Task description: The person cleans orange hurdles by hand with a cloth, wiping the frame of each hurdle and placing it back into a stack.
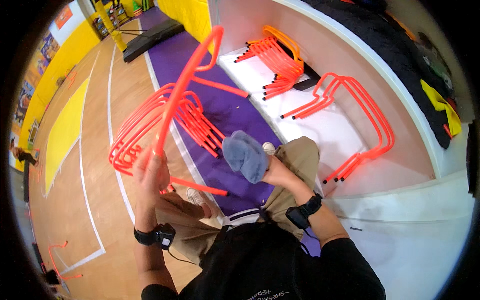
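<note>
My left hand (152, 170) is closed around the bar of an orange training hurdle (180, 90), held up in front of me with its feet pointing right. In my right hand (275, 172) is a folded blue-grey cloth (245, 156), which hides most of the fingers and is apart from the hurdle's bar. Behind the raised hurdle, a stack of nested orange hurdles (140, 120) stands on the floor at my left. To my right, several hurdles (375, 112) lean together on a white surface, and another nested group (277, 62) lies farther back.
A low white-topped bench (262, 86) with a curved wall (348, 67) runs along my right. Ahead stands a basketball stand's black base (153, 39) with a yellow padded post (110, 26). Another person (24, 153) is at the far left. A single hurdle (56, 258) lies at lower left.
</note>
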Demonstrator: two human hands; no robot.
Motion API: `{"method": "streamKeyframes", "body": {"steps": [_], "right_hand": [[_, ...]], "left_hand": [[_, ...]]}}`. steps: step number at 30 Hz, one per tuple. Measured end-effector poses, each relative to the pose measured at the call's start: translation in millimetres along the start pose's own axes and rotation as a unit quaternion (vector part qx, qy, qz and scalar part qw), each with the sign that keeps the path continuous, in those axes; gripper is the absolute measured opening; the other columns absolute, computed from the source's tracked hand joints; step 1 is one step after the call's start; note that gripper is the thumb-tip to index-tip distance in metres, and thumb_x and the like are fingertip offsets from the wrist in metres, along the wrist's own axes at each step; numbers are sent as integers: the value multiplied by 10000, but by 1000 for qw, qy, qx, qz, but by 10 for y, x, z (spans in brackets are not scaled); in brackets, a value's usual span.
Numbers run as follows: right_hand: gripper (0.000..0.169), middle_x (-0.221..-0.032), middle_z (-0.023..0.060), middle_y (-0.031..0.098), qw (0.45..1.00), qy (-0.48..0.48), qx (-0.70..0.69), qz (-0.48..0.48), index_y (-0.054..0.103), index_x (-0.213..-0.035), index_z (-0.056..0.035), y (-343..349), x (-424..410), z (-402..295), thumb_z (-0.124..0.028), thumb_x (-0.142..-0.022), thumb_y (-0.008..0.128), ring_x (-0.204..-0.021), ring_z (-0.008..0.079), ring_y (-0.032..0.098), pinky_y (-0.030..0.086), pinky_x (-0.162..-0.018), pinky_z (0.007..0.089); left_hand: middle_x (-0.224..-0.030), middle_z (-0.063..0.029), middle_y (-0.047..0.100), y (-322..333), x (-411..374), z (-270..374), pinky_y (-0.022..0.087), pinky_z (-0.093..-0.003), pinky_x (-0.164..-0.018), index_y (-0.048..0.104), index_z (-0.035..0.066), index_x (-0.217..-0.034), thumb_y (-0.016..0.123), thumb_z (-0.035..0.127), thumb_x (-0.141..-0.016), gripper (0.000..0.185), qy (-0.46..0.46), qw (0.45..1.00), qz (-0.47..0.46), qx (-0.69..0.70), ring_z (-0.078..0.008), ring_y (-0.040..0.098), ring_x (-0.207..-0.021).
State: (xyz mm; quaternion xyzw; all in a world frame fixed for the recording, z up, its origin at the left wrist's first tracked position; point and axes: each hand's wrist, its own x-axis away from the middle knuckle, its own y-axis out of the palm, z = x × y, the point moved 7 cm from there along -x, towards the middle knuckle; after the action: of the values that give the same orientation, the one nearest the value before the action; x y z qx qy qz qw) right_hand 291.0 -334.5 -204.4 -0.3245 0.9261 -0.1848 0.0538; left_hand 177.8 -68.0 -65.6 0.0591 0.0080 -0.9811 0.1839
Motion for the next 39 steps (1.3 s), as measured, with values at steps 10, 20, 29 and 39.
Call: {"method": "streamKeyframes", "body": {"steps": [10,20,29,39], "right_hand": [[551,-1304,87,544,663,45,-743,-76,473,-1319,-112,-216,36,-375,-403,-883,641,-1196,251,535,430,-1012,474],[389,-1179,30,591,765,49,-638,75,510,-1239,-124,-521,-3,-224,-176,-885,663,-1066,204,607,529,-878,445],[322,-1172,66,592,737,13,-627,252,545,-1201,-79,-1454,-284,245,-81,-891,633,-1067,236,597,530,-890,419],[419,-1335,141,521,661,-113,-633,387,483,-1304,29,-3011,-185,1639,-111,-917,564,-1230,261,484,356,-1098,411]], "left_hand": [[-669,-75,510,557,287,-424,427,-303,-594,621,-7,-898,660,205,-854,220,19,944,-186,-272,-147,500,-620],[-703,-149,582,1118,59,-581,464,-401,-602,603,28,-863,696,272,-805,267,67,884,-262,-382,-316,602,-659],[-1188,-197,552,1104,-32,-559,432,-403,-944,492,-12,-1244,715,191,-798,538,193,878,-111,-423,-345,539,-1102],[-897,-170,658,-119,1046,-1531,513,-361,-742,637,-8,-994,622,115,-832,204,-153,919,-66,-357,-290,658,-841]]}}
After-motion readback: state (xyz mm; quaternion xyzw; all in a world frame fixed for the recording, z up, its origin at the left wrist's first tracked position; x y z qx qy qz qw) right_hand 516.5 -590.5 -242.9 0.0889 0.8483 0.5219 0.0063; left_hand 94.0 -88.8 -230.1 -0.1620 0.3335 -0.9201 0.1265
